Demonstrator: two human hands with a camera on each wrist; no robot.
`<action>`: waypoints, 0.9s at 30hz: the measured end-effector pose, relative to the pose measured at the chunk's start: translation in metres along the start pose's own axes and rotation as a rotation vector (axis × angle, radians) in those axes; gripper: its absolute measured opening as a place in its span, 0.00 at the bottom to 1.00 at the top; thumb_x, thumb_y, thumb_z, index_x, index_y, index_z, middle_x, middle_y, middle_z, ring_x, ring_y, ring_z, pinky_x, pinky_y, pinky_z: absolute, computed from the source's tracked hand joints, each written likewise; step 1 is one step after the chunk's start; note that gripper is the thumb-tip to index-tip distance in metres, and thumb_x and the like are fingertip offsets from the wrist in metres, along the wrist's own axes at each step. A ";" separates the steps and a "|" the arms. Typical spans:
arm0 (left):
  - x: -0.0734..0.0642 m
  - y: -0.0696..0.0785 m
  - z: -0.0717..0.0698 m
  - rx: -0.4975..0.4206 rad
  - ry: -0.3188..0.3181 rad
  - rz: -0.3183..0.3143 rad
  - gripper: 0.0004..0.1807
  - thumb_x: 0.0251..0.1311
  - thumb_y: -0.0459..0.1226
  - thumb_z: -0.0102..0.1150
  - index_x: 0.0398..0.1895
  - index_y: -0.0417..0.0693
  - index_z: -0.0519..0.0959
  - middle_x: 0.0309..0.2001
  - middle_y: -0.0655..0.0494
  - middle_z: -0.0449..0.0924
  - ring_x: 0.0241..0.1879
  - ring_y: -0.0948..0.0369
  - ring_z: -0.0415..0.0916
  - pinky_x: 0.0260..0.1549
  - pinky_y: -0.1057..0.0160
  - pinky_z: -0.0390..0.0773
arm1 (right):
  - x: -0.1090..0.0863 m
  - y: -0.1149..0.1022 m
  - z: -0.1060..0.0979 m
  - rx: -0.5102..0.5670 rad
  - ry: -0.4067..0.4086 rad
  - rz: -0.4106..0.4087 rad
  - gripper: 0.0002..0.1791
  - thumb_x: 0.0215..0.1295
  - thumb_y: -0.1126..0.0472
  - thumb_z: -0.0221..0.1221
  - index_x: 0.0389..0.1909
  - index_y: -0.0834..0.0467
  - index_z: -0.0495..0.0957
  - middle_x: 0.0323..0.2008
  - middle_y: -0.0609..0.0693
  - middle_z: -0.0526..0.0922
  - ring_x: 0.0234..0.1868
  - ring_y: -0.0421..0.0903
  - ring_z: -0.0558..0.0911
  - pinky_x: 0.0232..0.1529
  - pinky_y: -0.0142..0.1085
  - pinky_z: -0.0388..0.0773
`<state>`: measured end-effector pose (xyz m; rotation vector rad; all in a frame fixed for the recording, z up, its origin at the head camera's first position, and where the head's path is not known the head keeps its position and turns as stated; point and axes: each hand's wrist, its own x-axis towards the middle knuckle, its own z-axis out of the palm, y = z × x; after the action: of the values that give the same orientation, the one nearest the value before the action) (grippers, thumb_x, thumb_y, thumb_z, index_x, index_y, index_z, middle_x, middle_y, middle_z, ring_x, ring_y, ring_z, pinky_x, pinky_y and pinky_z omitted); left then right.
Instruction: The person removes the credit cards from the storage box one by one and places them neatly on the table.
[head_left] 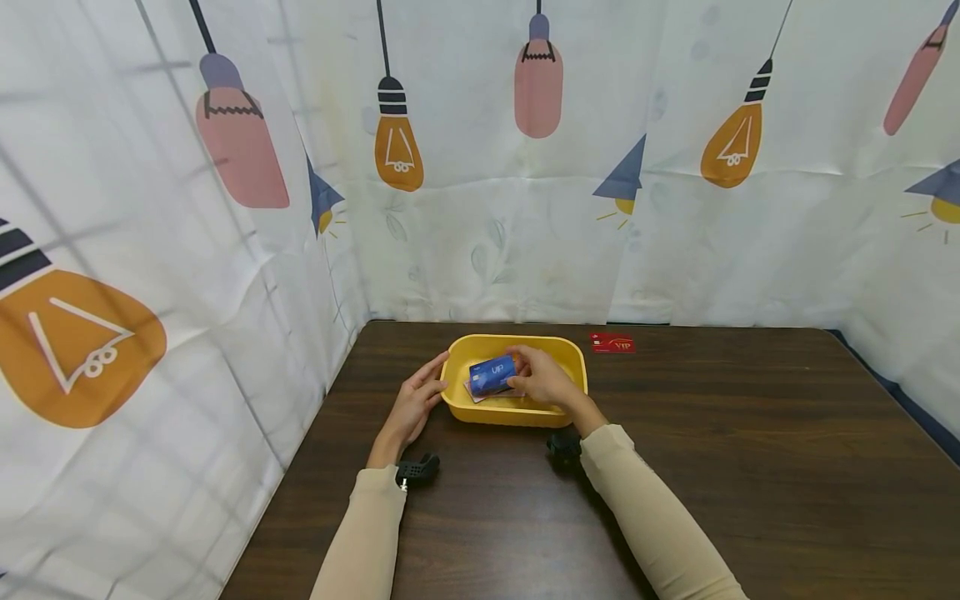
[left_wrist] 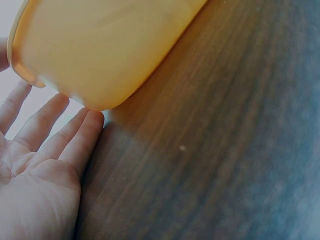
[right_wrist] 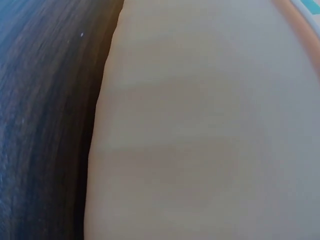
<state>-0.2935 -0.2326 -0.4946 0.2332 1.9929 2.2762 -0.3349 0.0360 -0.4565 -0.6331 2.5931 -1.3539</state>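
A yellow plastic basket [head_left: 517, 419] stands on the table, a little left of its middle in the head view. My right hand [head_left: 546, 379] reaches over its near right side and pinches a blue VIP card [head_left: 491, 376] by its right end. Beneath the blue card, a paler card [head_left: 472, 393] peeks out inside the basket. At the basket's left side is my left hand [head_left: 417, 400], its straight fingers touching the outer wall. The left wrist view shows those fingertips [left_wrist: 96, 115] against the yellow wall. The right wrist view holds only the basket's wall [right_wrist: 200, 120], with the right hand out of sight.
A red VIP card [head_left: 612, 342] lies on the dark wooden table [head_left: 750, 433], just right of the basket's far corner. Patterned white curtains [head_left: 480, 250] hang behind the table and along its left. A dark wrist camera [head_left: 418, 469] sits on the left wrist.
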 end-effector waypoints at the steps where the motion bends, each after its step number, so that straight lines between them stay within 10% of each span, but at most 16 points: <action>1: 0.000 0.000 0.000 0.000 -0.002 0.003 0.31 0.74 0.31 0.48 0.79 0.49 0.62 0.82 0.53 0.54 0.81 0.56 0.51 0.73 0.47 0.63 | 0.000 0.000 0.000 0.000 0.014 -0.013 0.30 0.67 0.67 0.64 0.70 0.59 0.71 0.41 0.55 0.78 0.38 0.48 0.76 0.41 0.36 0.77; 11: 0.001 -0.001 -0.001 -0.010 -0.002 0.006 0.32 0.73 0.31 0.49 0.79 0.47 0.62 0.82 0.51 0.53 0.81 0.55 0.49 0.59 0.70 0.77 | -0.003 -0.004 -0.004 0.084 0.173 -0.128 0.32 0.71 0.68 0.60 0.75 0.57 0.67 0.49 0.58 0.76 0.43 0.50 0.78 0.44 0.36 0.80; 27: -0.001 -0.001 -0.001 0.009 -0.010 0.027 0.31 0.74 0.29 0.47 0.79 0.47 0.61 0.82 0.50 0.53 0.81 0.53 0.51 0.67 0.59 0.72 | -0.020 0.000 -0.042 0.072 0.146 -0.177 0.32 0.70 0.68 0.61 0.74 0.57 0.68 0.46 0.58 0.76 0.43 0.51 0.77 0.38 0.32 0.76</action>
<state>-0.2928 -0.2333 -0.4956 0.2733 2.0075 2.2786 -0.3304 0.0759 -0.4339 -0.7968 2.6381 -1.5950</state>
